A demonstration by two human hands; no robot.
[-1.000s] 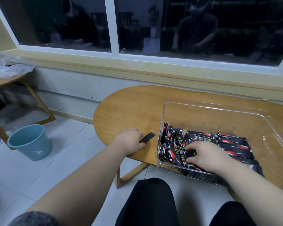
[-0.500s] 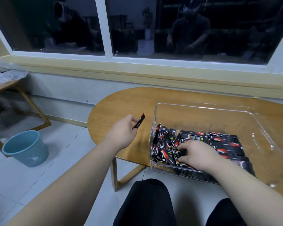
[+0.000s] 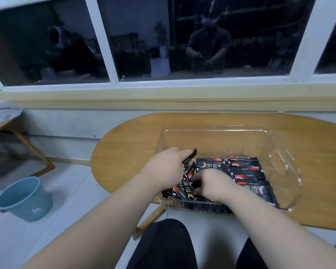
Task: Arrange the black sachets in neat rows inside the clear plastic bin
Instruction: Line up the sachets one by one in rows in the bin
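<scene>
**Left hand [image 3: 167, 167] has carried the loose sachet over the bin**

Your left hand pinches one black sachet [image 3: 190, 158] between thumb and fingers. A second ago that sachet lay on the table [image 3: 128, 152], just outside the bin's left wall. Since then you have lifted it and swung it right, so it now hangs tilted above the near-left part of the clear bin [image 3: 279, 167].

Your right hand [image 3: 211, 185] has stayed in the bin's near-left corner, fingers curled down among the upright packed sachets [image 3: 188, 183]. I can't tell whether it grips one or only props them.

Flat rows [image 3: 244, 171] fill the near half of the bin, towards its right wall, and the far half is bare. The stray looks ready to be slotted in beside the upright ones, likely into whatever gap your right hand keeps.
</scene>
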